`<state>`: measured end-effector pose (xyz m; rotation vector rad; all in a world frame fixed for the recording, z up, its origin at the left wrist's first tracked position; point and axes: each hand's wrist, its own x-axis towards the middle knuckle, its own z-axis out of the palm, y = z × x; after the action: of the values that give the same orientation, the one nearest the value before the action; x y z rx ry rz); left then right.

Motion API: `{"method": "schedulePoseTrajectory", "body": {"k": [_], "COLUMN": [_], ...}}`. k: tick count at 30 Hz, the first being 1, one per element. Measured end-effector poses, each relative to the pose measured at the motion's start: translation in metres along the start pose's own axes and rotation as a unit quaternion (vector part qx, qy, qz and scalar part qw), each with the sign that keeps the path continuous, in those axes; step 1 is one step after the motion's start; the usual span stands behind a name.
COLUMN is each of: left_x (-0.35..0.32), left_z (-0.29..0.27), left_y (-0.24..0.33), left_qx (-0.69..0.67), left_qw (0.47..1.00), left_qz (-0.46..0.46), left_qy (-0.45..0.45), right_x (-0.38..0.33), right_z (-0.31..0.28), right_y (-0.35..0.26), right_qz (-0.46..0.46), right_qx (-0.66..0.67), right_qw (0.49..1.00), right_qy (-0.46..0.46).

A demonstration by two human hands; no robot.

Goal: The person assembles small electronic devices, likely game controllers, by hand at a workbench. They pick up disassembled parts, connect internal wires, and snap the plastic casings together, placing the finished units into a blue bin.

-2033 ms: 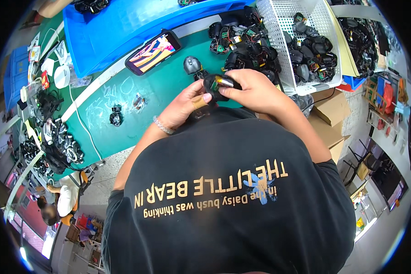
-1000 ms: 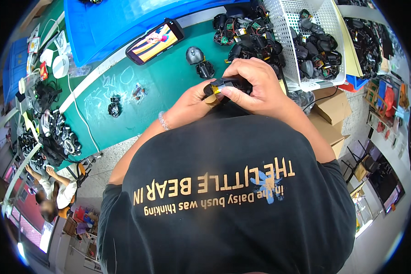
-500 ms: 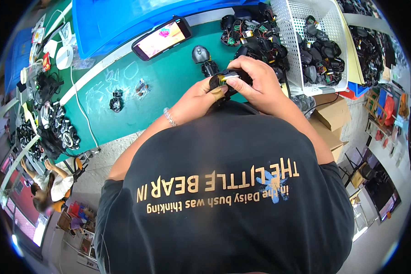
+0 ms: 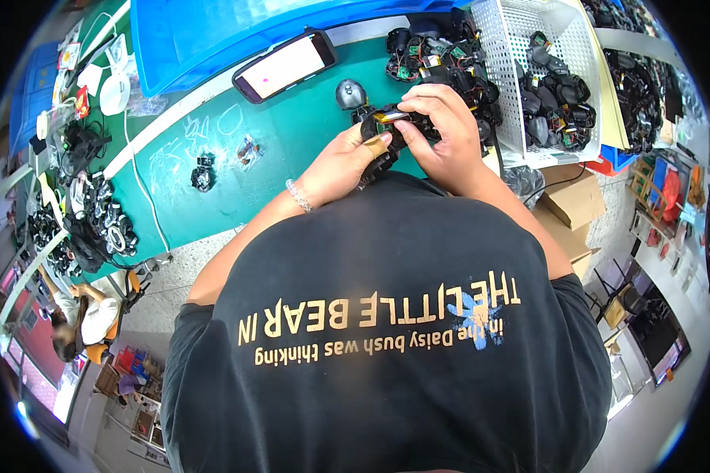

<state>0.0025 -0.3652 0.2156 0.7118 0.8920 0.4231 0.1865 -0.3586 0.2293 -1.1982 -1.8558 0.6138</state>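
Note:
Close in front of my chest, my left hand [image 4: 341,163] is closed on a black plastic housing [image 4: 380,135] that is partly hidden by the fingers. A flat silver battery with a yellow edge [image 4: 390,116] shows on its upper side. A tan wrap covers my left thumb. My right hand [image 4: 447,134] grips the housing's right side, thumb near the battery and fingers bent over the far edge. Just beyond, a grey and black rounded part [image 4: 349,94] lies on the green table mat [image 4: 280,146].
A phone [image 4: 284,66] with a lit screen leans against a blue bin [image 4: 213,39]. Similar black parts with green boards [image 4: 457,59] pile up at the right, beside a white perforated basket [image 4: 513,102]. Small black part [image 4: 203,173], white cable [image 4: 138,173], and cardboard box [image 4: 572,201] lie around.
My right hand has shifted and its fingers have lifted a little, so more of the battery shows. The housing has tilted slightly in my left hand.

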Motion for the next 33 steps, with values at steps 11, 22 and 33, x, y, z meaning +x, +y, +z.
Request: {"method": "schedulePoseTrajectory", "body": {"k": [11,22,33], "left_x": [-0.004,-0.014,-0.017], "left_z": [0.003,0.001,0.002], "left_y": [-0.003,0.018,0.017], "left_qx": [0.031,-0.017,0.0], "left_qw": [0.998,0.998,0.996], "left_qz": [0.053,-0.036,0.01], "left_qy": [0.016,-0.046,-0.089], "right_x": [0.007,0.008,0.018], "right_z": [-0.009,-0.018,-0.033], "right_y": [0.003,-0.007,-0.02], "right_qz": [-0.059,0.015,0.029], "right_qx": [-0.017,0.042,0.018], "right_qw": [0.998,0.998,0.99], "right_qy": [-0.01,-0.054,-0.136]}}
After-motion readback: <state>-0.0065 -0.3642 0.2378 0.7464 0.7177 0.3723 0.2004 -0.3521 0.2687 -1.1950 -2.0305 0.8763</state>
